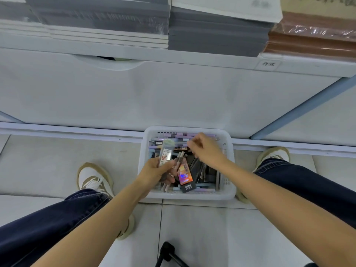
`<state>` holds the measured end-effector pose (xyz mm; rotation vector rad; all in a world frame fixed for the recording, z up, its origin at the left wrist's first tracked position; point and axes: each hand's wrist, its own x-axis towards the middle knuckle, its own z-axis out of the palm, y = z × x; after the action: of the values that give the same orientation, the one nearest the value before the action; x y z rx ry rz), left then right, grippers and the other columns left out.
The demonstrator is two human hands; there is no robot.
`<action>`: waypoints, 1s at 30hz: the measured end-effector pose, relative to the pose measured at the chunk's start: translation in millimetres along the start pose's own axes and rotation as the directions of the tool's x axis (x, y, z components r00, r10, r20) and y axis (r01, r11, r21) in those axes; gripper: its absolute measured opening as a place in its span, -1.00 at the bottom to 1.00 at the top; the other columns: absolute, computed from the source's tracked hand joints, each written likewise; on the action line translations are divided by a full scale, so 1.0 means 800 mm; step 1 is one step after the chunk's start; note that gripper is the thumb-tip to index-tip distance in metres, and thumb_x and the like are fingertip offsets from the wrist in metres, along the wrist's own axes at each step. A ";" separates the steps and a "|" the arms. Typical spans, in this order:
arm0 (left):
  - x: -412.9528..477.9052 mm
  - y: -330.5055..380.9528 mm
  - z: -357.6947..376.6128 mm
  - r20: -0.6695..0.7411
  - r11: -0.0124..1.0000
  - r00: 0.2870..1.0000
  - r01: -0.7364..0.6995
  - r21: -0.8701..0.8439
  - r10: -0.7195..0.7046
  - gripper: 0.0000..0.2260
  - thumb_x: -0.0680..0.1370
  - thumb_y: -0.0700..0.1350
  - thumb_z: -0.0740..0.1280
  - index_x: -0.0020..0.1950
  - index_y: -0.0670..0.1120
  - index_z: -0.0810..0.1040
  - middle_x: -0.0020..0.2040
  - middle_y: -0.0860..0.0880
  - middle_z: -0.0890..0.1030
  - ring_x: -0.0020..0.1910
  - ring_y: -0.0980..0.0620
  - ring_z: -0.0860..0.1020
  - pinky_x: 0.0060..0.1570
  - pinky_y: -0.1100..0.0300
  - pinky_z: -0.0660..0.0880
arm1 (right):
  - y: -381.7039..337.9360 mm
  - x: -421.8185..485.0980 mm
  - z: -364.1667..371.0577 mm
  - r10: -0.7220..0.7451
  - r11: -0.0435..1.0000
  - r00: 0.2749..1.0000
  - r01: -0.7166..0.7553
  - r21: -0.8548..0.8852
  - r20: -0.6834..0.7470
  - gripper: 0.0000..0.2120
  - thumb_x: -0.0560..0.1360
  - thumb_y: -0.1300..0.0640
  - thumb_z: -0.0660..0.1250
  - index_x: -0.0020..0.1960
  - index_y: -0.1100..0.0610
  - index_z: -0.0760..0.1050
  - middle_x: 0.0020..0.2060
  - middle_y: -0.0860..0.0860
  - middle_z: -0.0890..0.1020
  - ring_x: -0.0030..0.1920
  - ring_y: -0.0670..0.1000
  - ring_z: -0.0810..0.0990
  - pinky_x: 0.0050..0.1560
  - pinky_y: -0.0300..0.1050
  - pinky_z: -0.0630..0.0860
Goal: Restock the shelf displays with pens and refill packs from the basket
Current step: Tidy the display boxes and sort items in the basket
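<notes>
A white plastic basket (230, 170) sits on the floor against the shelf base, filled with pastel pens (183, 135) and dark refill packs (200, 170). My left hand (157, 171) hovers over its left side, shut on a bundle: a clear refill tube pack (166, 152), a few pens and a colourful orange-purple pack (184, 173). My right hand (205, 148) reaches into the far part of the basket with fingers curled down among the pens; what its fingertips pinch is hidden.
A white shelf unit (154, 89) rises directly behind the basket. Stacks of grey, white and brown notebooks (215, 29) lie on its top. My feet in white shoes (92, 178) flank the basket on the tiled floor. A black stand (167, 253) is near the bottom edge.
</notes>
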<state>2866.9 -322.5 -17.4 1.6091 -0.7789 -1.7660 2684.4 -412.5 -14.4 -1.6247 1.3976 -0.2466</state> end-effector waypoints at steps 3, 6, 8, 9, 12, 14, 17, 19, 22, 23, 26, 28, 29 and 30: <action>0.003 -0.008 -0.011 -0.094 0.999 0.995 0.026 -0.017 -0.028 -0.81 0.56 -0.10 0.35 0.04 -0.22 0.57 -0.15 -0.14 0.71 -0.27 -0.03 0.68 -0.28 0.17 0.63 | 0.030 -0.017 0.028 0.221 0.949 0.960 -0.171 -0.263 0.170 -0.44 0.43 -0.22 0.40 0.19 0.15 0.33 -0.04 -0.05 0.50 -0.02 -0.01 0.53 -0.20 -0.19 0.39; 0.005 -0.010 -0.015 -0.141 1.000 0.990 0.023 -0.001 -0.023 -0.85 0.54 -0.13 0.39 -0.08 -0.23 0.60 -0.19 -0.17 0.71 -0.28 -0.06 0.68 -0.25 0.15 0.64 | 0.041 -0.025 0.045 0.248 0.959 0.930 -0.196 -0.205 0.270 -0.49 0.42 -0.01 0.49 0.19 0.18 0.33 -0.10 0.01 0.54 -0.06 0.00 0.55 -0.17 -0.15 0.45; 0.005 -0.009 -0.016 -0.163 1.000 0.987 -0.001 -0.005 0.001 -0.84 0.54 -0.15 0.39 -0.16 -0.23 0.56 -0.30 -0.14 0.66 -0.38 -0.03 0.61 -0.33 0.16 0.59 | 0.034 -0.021 0.034 0.237 0.969 0.918 -0.199 -0.150 0.317 -0.58 0.45 0.10 0.47 0.20 0.21 0.38 -0.17 0.02 0.57 -0.14 -0.01 0.55 -0.18 -0.17 0.45; 0.005 -0.008 -0.016 -0.185 1.000 0.983 -0.009 0.002 0.009 -0.83 0.55 -0.15 0.38 -0.19 -0.21 0.53 -0.35 -0.11 0.60 -0.43 0.00 0.55 -0.34 0.15 0.55 | 0.028 -0.017 0.022 0.235 0.971 0.904 -0.202 -0.129 0.357 -0.62 0.48 0.13 0.44 0.21 0.20 0.40 -0.16 0.03 0.61 -0.16 -0.02 0.57 -0.18 -0.19 0.46; 0.006 -0.001 -0.018 -0.289 1.000 0.957 -0.025 0.000 0.024 -0.80 0.57 -0.16 0.36 -0.23 -0.16 0.46 -0.43 -0.07 0.46 -0.46 0.02 0.40 -0.31 0.08 0.44 | 0.003 -0.007 -0.031 0.187 0.979 0.892 -0.137 -0.149 0.411 -0.71 0.54 0.15 0.35 0.25 0.13 0.45 0.00 0.01 0.63 -0.03 -0.05 0.59 -0.11 -0.28 0.46; 0.003 0.013 -0.019 -0.312 0.997 0.949 -0.060 -0.038 0.046 -0.80 0.57 -0.17 0.36 -0.24 -0.16 0.45 -0.43 -0.08 0.42 -0.46 -0.01 0.34 -0.33 0.07 0.39 | -0.018 -0.004 -0.068 0.108 0.988 0.915 -0.057 -0.142 0.388 -0.77 0.56 0.19 0.33 0.21 0.11 0.53 0.03 0.02 0.61 0.04 -0.03 0.56 -0.07 -0.30 0.44; -0.010 0.049 -0.015 -0.253 0.990 0.961 -0.127 -0.057 0.109 -0.85 0.53 -0.12 0.41 -0.18 -0.15 0.52 -0.40 -0.07 0.40 -0.45 0.02 0.33 -0.31 0.09 0.38 | -0.060 -0.008 -0.111 -0.026 0.995 0.925 0.062 -0.083 0.379 -0.77 0.58 0.24 0.29 0.21 0.13 0.59 0.11 0.10 0.61 0.12 0.01 0.54 0.07 -0.15 0.49; -0.022 0.077 -0.009 -0.190 0.984 0.969 -0.169 -0.050 0.157 -0.85 0.51 -0.11 0.43 -0.21 -0.12 0.55 -0.41 -0.06 0.41 -0.46 0.03 0.34 -0.32 0.11 0.37 | -0.091 -0.019 -0.128 -0.116 0.990 0.914 0.136 -0.025 0.389 -0.77 0.59 0.24 0.28 0.21 0.14 0.59 0.11 0.13 0.63 0.08 -0.03 0.56 0.03 -0.18 0.51; -0.045 0.116 -0.002 -0.121 0.973 0.966 -0.232 -0.018 0.228 -0.87 0.52 -0.16 0.41 -0.22 -0.14 0.57 -0.50 -0.03 0.40 -0.51 0.04 0.33 -0.38 0.14 0.35 | -0.136 -0.040 -0.142 -0.254 0.967 0.926 0.240 0.082 0.278 -0.81 0.56 0.20 0.33 0.16 0.13 0.61 -0.09 -0.06 0.67 -0.11 -0.15 0.57 -0.11 -0.24 0.52; -0.053 0.128 -0.001 -0.112 0.966 0.960 -0.257 -0.002 0.256 -0.88 0.52 -0.17 0.41 -0.20 -0.15 0.58 -0.52 -0.02 0.41 -0.53 0.06 0.33 -0.41 0.18 0.36 | -0.148 -0.046 -0.145 -0.292 0.954 0.938 0.271 0.131 0.184 -0.82 0.54 0.19 0.36 0.14 0.12 0.60 -0.20 -0.14 0.64 -0.20 -0.17 0.55 -0.21 -0.28 0.50; -0.082 0.166 -0.003 -0.131 0.933 0.928 -0.357 -0.041 0.349 -0.92 0.53 -0.17 0.39 -0.14 -0.16 0.56 -0.50 0.03 0.42 -0.54 0.12 0.35 -0.44 0.30 0.40 | -0.183 -0.068 -0.153 -0.339 0.867 0.938 0.343 0.362 -0.075 -0.82 0.51 0.20 0.39 0.11 0.11 0.55 -0.22 -0.06 0.62 -0.23 -0.09 0.55 -0.29 -0.28 0.45; -0.105 0.196 -0.004 -0.160 0.900 0.898 -0.427 -0.092 0.410 -0.94 0.54 -0.15 0.39 -0.08 -0.14 0.58 -0.46 0.04 0.44 -0.51 0.11 0.35 -0.41 0.30 0.42 | -0.207 -0.085 -0.158 -0.390 0.767 0.904 0.424 0.481 -0.175 -0.78 0.48 0.26 0.39 0.10 0.09 0.53 -0.14 -0.02 0.65 -0.15 -0.07 0.60 -0.19 -0.24 0.52; -0.116 0.211 -0.004 -0.173 0.880 0.880 -0.463 -0.105 0.442 -0.94 0.54 -0.14 0.39 -0.07 -0.13 0.59 -0.44 0.04 0.44 -0.50 0.11 0.34 -0.39 0.29 0.42 | -0.220 -0.093 -0.161 -0.415 0.723 0.883 0.467 0.510 -0.219 -0.77 0.48 0.30 0.38 0.09 0.10 0.52 -0.14 -0.02 0.65 -0.14 -0.07 0.60 -0.16 -0.23 0.54; -0.128 0.226 -0.004 -0.182 0.861 0.860 -0.499 -0.101 0.477 -0.94 0.54 -0.14 0.39 -0.06 -0.12 0.59 -0.43 0.04 0.44 -0.49 0.11 0.34 -0.38 0.28 0.42 | -0.234 -0.100 -0.164 -0.441 0.687 0.859 0.509 0.519 -0.259 -0.79 0.48 0.34 0.37 0.08 0.14 0.51 -0.14 0.00 0.65 -0.15 -0.07 0.60 -0.15 -0.23 0.54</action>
<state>2886.9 -357.9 186.3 1.2844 -0.8734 -1.2858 2693.9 -429.7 226.8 -1.4284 0.8158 -0.9924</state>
